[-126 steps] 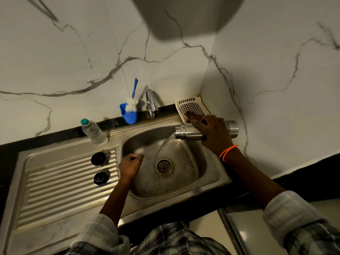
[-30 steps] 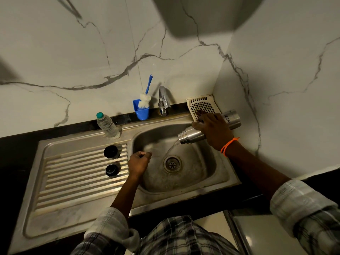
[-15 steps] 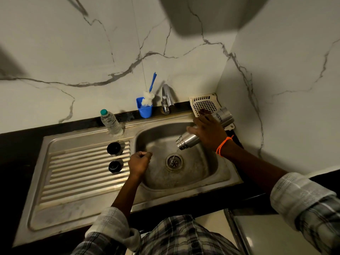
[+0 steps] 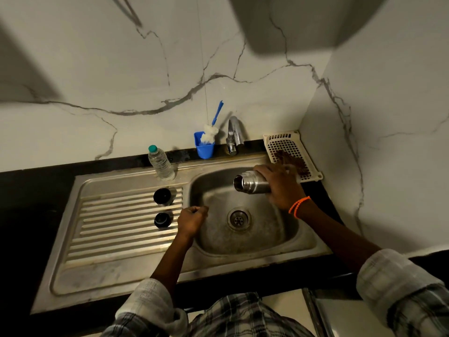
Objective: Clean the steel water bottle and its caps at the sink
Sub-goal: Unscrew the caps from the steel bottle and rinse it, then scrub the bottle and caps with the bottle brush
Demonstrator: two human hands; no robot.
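Over the sink basin (image 4: 245, 242) the right hand (image 4: 281, 184) grips one steel bottle (image 4: 251, 183) sideways, mouth left; the left hand (image 4: 192, 221) rests fisted, fingers curled on nothing, beside two black caps (image 4: 162, 196) on the drainboard (image 4: 116, 227)

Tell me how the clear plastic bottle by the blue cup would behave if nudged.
The plastic bottle stands upright, tall and narrow, on the sink's back rim, so it would probably tip rather than slide. It looks thin-walled, likely light and squashy. Once down, its round body would probably roll.
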